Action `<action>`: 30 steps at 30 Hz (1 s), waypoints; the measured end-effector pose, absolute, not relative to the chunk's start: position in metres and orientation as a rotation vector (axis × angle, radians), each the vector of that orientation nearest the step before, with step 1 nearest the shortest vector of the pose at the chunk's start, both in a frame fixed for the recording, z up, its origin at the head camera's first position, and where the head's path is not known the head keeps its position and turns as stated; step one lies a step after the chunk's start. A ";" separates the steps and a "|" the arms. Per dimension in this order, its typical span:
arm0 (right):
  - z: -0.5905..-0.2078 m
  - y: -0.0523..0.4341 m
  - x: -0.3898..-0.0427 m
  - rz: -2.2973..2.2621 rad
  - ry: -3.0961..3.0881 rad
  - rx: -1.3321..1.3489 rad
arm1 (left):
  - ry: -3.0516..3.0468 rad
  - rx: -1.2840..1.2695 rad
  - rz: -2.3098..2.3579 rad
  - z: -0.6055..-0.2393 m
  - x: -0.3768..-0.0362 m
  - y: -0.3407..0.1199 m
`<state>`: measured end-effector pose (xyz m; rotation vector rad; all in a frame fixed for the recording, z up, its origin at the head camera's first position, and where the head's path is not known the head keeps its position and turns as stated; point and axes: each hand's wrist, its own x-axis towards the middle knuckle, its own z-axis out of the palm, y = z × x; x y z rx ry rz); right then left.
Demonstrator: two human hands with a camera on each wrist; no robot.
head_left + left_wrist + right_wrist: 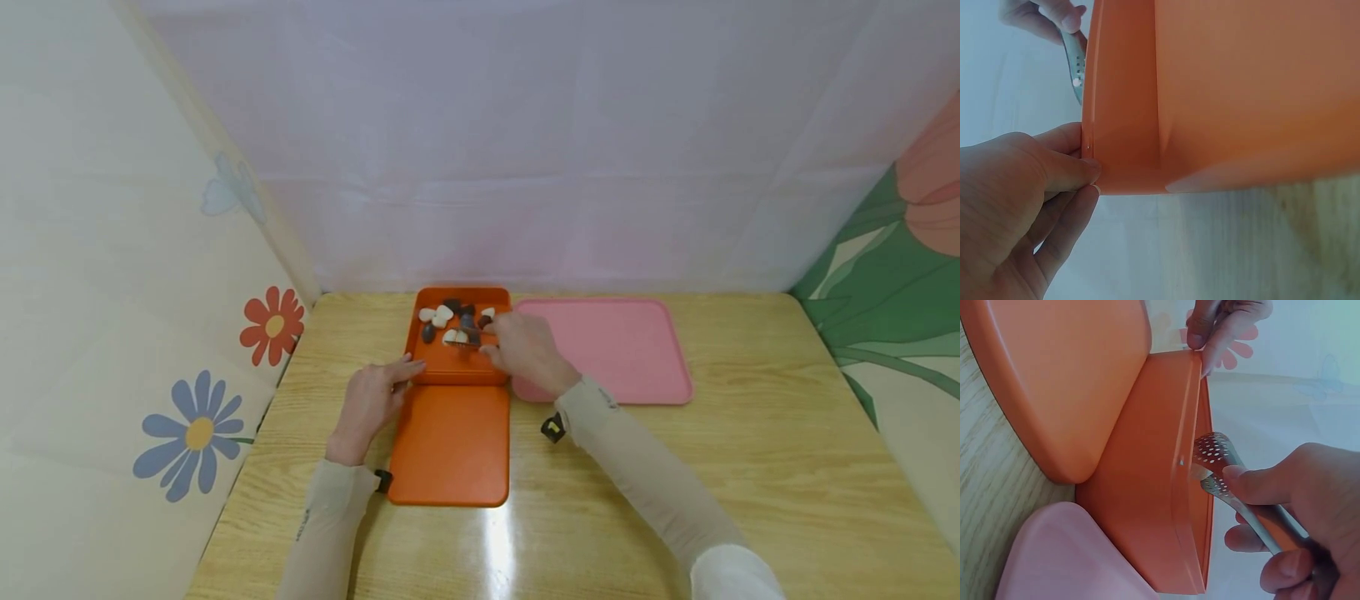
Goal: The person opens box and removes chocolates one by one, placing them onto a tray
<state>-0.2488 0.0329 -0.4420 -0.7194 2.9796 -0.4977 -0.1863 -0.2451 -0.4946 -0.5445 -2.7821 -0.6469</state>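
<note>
the right hand (525,350) grips metal tongs (1222,469) over the orange tray (459,371), their perforated tips closed on what looks like a pale stone. the left hand (371,400) steadies that tray at its 8 o'clock corner, fingertips pinching the rim. about ten dark and white stones (450,321) lie in the tray's far half, toward 12 o'clock. the pink tray (622,350), at 3 o'clock from the orange one, holds nothing, so i judge the moving has barely begun, nearly all stones left. an orange lid (450,446) lies at 6 o'clock. the head view shows the whole layout; only the right wrist view shows the tongs' tips, and the left wrist view the fingers on the rim.
</note>
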 end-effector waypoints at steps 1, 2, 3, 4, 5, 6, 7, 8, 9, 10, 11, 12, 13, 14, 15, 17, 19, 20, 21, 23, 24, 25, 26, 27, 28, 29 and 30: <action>-0.440 0.034 -0.248 -0.514 2.979 -0.721 | -2.783 -0.546 -0.644 -0.494 -0.186 -0.245; -0.439 0.035 -0.248 -0.523 2.982 -0.727 | -2.784 -0.545 -0.641 -0.494 -0.186 -0.245; -0.438 0.036 -0.247 -0.528 2.989 -0.731 | -2.783 -0.544 -0.640 -0.494 -0.186 -0.245; -0.437 0.036 -0.247 -0.531 2.998 -0.738 | -2.780 -0.547 -0.636 -0.495 -0.186 -0.245; -0.436 0.037 -0.247 -0.523 3.012 -0.746 | -2.778 -0.550 -0.633 -0.495 -0.186 -0.245; -0.435 0.038 -0.247 -0.504 3.030 -0.751 | -2.776 -0.552 -0.630 -0.495 -0.186 -0.245; -0.434 0.039 -0.247 -0.501 3.043 -0.757 | -2.772 -0.555 -0.627 -0.495 -0.187 -0.245; -0.433 0.040 -0.248 -0.497 3.054 -0.760 | -2.770 -0.557 -0.624 -0.495 -0.187 -0.245; -0.432 0.041 -0.248 -0.496 3.062 -0.762 | -2.768 -0.560 -0.620 -0.496 -0.187 -0.245; -0.431 0.042 -0.248 -0.496 3.068 -0.766 | -2.767 -0.562 -0.619 -0.496 -0.187 -0.246; -0.430 0.043 -0.249 -0.494 3.072 -0.769 | -2.768 -0.563 -0.620 -0.496 -0.187 -0.246; -0.429 0.044 -0.249 -0.489 3.076 -0.769 | -2.769 -0.562 -0.620 -0.496 -0.187 -0.246; -0.428 0.045 -0.250 -0.499 3.074 -0.767 | -2.770 -0.563 -0.622 -0.496 -0.187 -0.246; -0.427 0.047 -0.250 -0.509 3.071 -0.762 | -2.772 -0.562 -0.623 -0.496 -0.186 -0.246; -0.426 0.048 -0.251 -0.522 3.067 -0.757 | -2.774 -0.562 -0.625 -0.496 -0.186 -0.246; -0.424 0.052 -0.252 -0.544 3.061 -0.749 | -2.776 -0.561 -0.631 -0.495 -0.186 -0.246; -0.422 0.056 -0.252 -0.585 3.056 -0.749 | -2.776 -0.563 -0.637 -0.495 -0.185 -0.247; -0.421 0.058 -0.253 -0.601 3.054 -0.752 | -2.777 -0.563 -0.638 -0.495 -0.185 -0.247; -0.421 0.060 -0.253 -0.614 3.056 -0.756 | -2.778 -0.564 -0.641 -0.495 -0.185 -0.247; -0.420 0.064 -0.254 -0.633 3.061 -0.761 | -2.779 -0.562 -0.645 -0.494 -0.185 -0.247; -0.419 0.065 -0.255 -0.642 3.067 -0.757 | -2.780 -0.561 -0.646 -0.495 -0.185 -0.247; -0.419 0.067 -0.255 -0.651 3.072 -0.750 | -2.780 -0.561 -0.647 -0.495 -0.185 -0.247; -0.420 0.068 -0.256 -0.658 3.078 -0.738 | -2.780 -0.560 -0.650 -0.494 -0.185 -0.247; -0.420 0.070 -0.256 -0.661 3.086 -0.727 | -2.780 -0.561 -0.651 -0.494 -0.184 -0.247; -0.420 0.071 -0.257 -0.668 3.095 -0.716 | -2.779 -0.562 -0.653 -0.494 -0.184 -0.247; -0.421 0.073 -0.258 -0.673 3.106 -0.709 | -2.779 -0.562 -0.657 -0.494 -0.184 -0.247; -0.422 0.074 -0.258 -0.673 3.118 -0.704 | -2.778 -0.562 -0.657 -0.494 -0.184 -0.247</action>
